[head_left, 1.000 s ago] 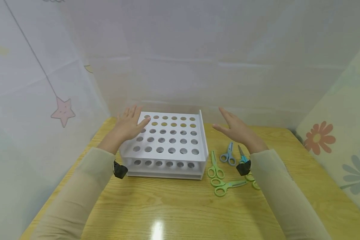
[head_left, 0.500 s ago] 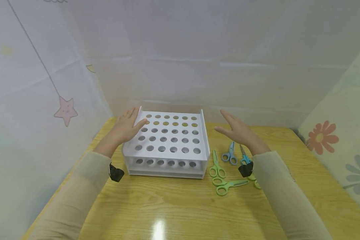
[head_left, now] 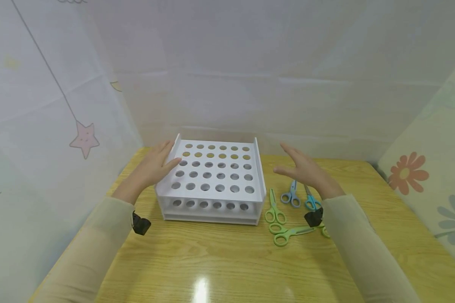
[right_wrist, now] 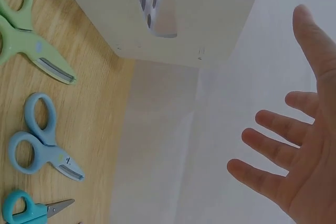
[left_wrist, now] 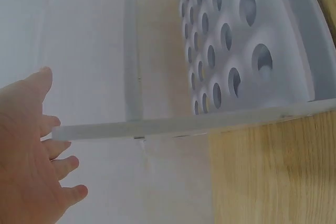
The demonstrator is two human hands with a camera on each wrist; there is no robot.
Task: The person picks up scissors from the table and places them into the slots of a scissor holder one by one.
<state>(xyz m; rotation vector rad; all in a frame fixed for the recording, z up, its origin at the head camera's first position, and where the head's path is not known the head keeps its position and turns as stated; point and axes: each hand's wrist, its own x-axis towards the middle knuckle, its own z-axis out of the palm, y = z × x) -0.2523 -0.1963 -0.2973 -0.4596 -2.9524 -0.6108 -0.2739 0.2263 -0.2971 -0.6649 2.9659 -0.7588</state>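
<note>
A white rack (head_left: 212, 181), its top shelf full of round holes in rows, stands on the wooden table between both hands. My left hand (head_left: 148, 169) is held at the rack's left side, thumb and fingers apart. In the left wrist view the fingers of that hand (left_wrist: 23, 156) appear beside the end of the side panel (left_wrist: 173, 125); I cannot tell whether they touch it. My right hand (head_left: 308, 171) hovers to the right of the rack, apart from it, above several scissors. Its fingers are extended and hold nothing in the right wrist view.
Right of the rack lie green scissors (head_left: 272, 198), a second green pair (head_left: 289, 232), light blue scissors (head_left: 292, 193) and teal scissors (head_left: 309, 201). More green handles (head_left: 324, 231) are partly hidden by the right sleeve. A pale curtain (head_left: 219, 101) hangs behind the table.
My left hand has drawn left and slightly back from over the rack's corner, uncovering more holes. My right hand has shifted slightly right and lower. The rack and scissors appear to stay put.
</note>
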